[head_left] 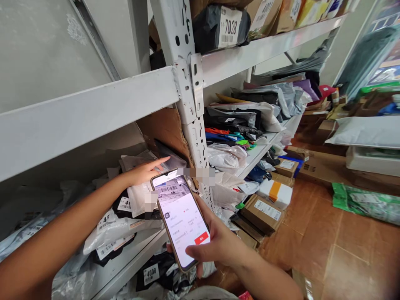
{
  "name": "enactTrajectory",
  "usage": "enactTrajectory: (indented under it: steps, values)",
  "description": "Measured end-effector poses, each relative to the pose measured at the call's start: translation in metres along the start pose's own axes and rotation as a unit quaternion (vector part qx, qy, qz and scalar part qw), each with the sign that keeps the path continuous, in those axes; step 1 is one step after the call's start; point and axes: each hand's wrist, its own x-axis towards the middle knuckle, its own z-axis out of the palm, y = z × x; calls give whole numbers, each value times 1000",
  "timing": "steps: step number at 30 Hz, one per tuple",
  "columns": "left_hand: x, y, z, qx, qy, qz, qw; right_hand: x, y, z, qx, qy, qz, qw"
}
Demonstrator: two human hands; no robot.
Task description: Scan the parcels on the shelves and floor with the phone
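Head view: beside the white shelf post [196, 141], the phone [175, 216] is held tilted just in front of and to the left of the post's lower part, its screen lit with a red button [201, 238] near the bottom. The right hand [218, 241] has its grip closed around the phone, the thumb over the lower screen near that button; whether it touches the glass, I cannot tell. Left of the post, the left hand [142, 173] reaches over bagged parcels with 1 finger stretched toward a dark bag [175, 155]; the phone hides part of this hand, so I cannot tell whether its grip is holding anything. A small shift of the right thumb could press the red button by accident, and a loosened hold could drop the phone past the shelf edge [134, 262]. Lower left of the post, a white bag [125, 229] lies near that edge and, being slick plastic, would probably slide if the left forearm brushed it. Glare on glossy wrapping could also make labels hard to read.
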Motion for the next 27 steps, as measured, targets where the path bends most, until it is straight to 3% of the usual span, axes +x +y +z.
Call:
enactTrajectory:
  steps: [11, 27]
  values:
    - [-4, 6, 1, 11, 13, 12, 1000, -3, -4, 1, 6, 2, 11, 1000]
    - [-4, 16, 3, 73, 19, -21, 997, -10, -4, 1, 23, -30, 26, 999]
